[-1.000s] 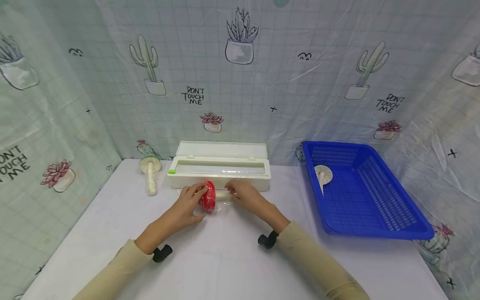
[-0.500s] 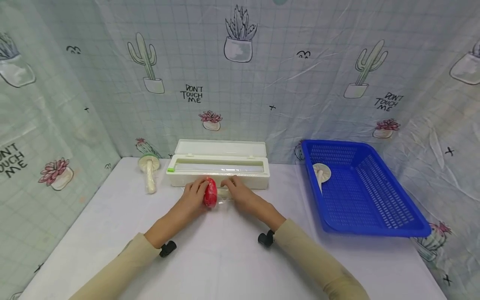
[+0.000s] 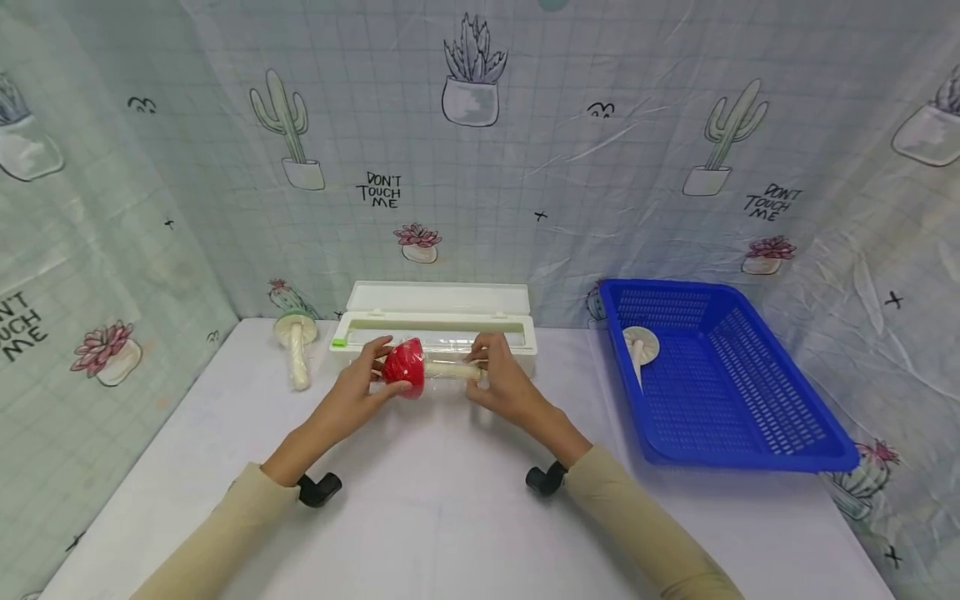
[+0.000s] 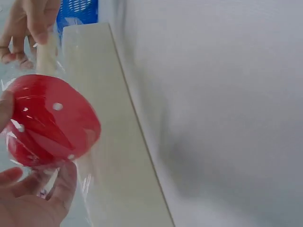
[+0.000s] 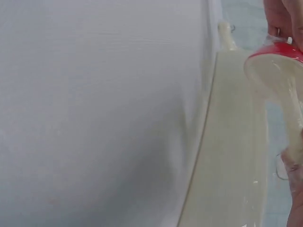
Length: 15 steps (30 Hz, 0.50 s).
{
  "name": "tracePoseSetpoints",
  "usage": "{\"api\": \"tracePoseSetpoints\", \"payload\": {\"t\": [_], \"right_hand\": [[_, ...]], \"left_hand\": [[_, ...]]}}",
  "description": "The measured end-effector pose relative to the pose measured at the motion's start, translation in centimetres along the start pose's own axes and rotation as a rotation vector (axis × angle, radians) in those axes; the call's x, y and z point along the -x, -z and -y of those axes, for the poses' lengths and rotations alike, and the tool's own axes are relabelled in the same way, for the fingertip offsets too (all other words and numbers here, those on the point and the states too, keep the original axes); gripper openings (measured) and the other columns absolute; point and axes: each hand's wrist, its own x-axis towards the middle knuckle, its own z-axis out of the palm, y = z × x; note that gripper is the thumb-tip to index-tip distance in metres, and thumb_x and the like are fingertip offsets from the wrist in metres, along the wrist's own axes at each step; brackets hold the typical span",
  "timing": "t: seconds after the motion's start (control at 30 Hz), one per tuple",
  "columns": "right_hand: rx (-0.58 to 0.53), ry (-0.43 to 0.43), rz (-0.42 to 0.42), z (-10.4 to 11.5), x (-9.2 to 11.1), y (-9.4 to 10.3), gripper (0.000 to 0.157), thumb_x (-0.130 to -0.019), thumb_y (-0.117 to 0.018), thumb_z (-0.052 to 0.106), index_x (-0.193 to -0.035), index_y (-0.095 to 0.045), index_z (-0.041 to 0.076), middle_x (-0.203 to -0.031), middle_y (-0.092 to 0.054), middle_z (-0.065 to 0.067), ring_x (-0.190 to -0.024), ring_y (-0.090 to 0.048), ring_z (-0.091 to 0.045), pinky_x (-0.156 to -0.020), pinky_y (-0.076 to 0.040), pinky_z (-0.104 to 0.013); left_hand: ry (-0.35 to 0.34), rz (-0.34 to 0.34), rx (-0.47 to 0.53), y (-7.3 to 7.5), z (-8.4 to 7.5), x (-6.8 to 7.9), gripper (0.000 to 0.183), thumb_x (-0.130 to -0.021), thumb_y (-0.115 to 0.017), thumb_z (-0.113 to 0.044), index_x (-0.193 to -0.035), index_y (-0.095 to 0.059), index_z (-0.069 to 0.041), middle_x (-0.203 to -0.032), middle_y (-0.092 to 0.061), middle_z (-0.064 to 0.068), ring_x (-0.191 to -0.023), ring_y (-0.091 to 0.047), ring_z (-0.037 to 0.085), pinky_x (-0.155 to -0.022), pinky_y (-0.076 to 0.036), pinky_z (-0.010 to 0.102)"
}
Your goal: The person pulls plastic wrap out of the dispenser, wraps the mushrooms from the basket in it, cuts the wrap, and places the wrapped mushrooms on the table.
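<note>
A toy mushroom [image 3: 406, 368] with a red, white-dotted cap and a cream stem is wrapped in clear cling film. It lies sideways in mid-air, in front of a white cling film dispenser [image 3: 431, 358] whose lid is up. My left hand [image 3: 352, 402] grips the cap between thumb and fingers, with film creased around it in the left wrist view. At the other end, my right hand [image 3: 512, 387] pinches the tip of the stem [image 3: 450, 371]. The right wrist view shows the cap's pale underside [image 5: 272, 73] through the film.
To the left on the white table [image 3: 435, 517] lies a wrapped mushroom [image 3: 297, 354] with a pale green cap. A blue basket [image 3: 738, 458] at the right contains another pale mushroom [image 3: 641, 344]. A patterned curtain [image 3: 480, 200] closes off the back and sides.
The red mushroom has come up off the table in both hands. My left hand has shifted left, its thumb and fingers now around the cap; my right hand has moved to the stem's end.
</note>
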Motion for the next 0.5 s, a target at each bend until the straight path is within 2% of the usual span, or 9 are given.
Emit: {"api": "tracePoseSetpoints", "payload": {"t": [0.07, 0.2, 0.3, 0.4, 0.5], "right_hand": [[0.007, 0.000, -0.029, 0.4, -0.1, 0.4, 0.043, -0.086, -0.065, -0.009, -0.122, -0.044, 0.002, -0.122, -0.055, -0.014, -0.115, -0.065, -0.026, -0.097, -0.055, -0.027], [0.053, 0.047, -0.057, 0.9, -0.6, 1.1, 0.027, -0.095, -0.067, 0.001, -0.122, -0.061, 0.002, -0.118, -0.069, -0.009, -0.111, -0.068, -0.021, -0.095, -0.056, -0.027], [0.034, 0.071, -0.070, 1.1, -1.0, 1.6, 0.032, -0.099, -0.066, 0.007, -0.130, -0.060, 0.003, -0.124, -0.068, -0.010, -0.110, -0.069, -0.021, -0.093, -0.057, -0.027], [0.005, 0.086, -0.100, 1.0, -1.4, 1.9, 0.033, -0.100, -0.064, 0.008, -0.132, -0.060, 0.006, -0.127, -0.064, -0.010, -0.104, -0.070, -0.019, -0.089, -0.058, -0.024], [0.011, 0.121, -0.135, 0.8, -1.8, 2.3, 0.026, -0.098, -0.065, 0.005, -0.124, -0.067, 0.007, -0.123, -0.065, -0.008, -0.102, -0.068, -0.019, -0.087, -0.058, -0.025]], "left_hand": [[0.024, -0.017, 0.032, 0.4, -0.1, -0.1, 0.076, -0.095, -0.075, -0.026, -0.153, -0.029, -0.007, -0.144, -0.052, 0.021, -0.113, -0.060, 0.034, -0.091, -0.058, 0.049], [0.025, -0.026, 0.045, 1.1, -0.2, -0.4, 0.066, -0.099, -0.068, -0.034, -0.150, -0.033, -0.010, -0.142, -0.053, 0.020, -0.117, -0.058, 0.035, -0.091, -0.058, 0.049], [0.015, -0.008, 0.059, 1.6, 0.0, -0.7, 0.063, -0.100, -0.066, -0.035, -0.150, -0.036, -0.011, -0.144, -0.052, 0.020, -0.122, -0.057, 0.038, -0.095, -0.056, 0.051], [-0.015, 0.039, 0.094, 2.3, 0.4, -1.0, 0.066, -0.098, -0.070, -0.022, -0.153, -0.036, -0.013, -0.148, -0.049, 0.020, -0.127, -0.055, 0.040, -0.101, -0.052, 0.053], [-0.065, 0.084, 0.125, 3.2, 0.8, -1.3, 0.071, -0.094, -0.069, -0.002, -0.156, -0.036, -0.011, -0.150, -0.046, 0.020, -0.127, -0.054, 0.039, -0.105, -0.048, 0.052]]}}
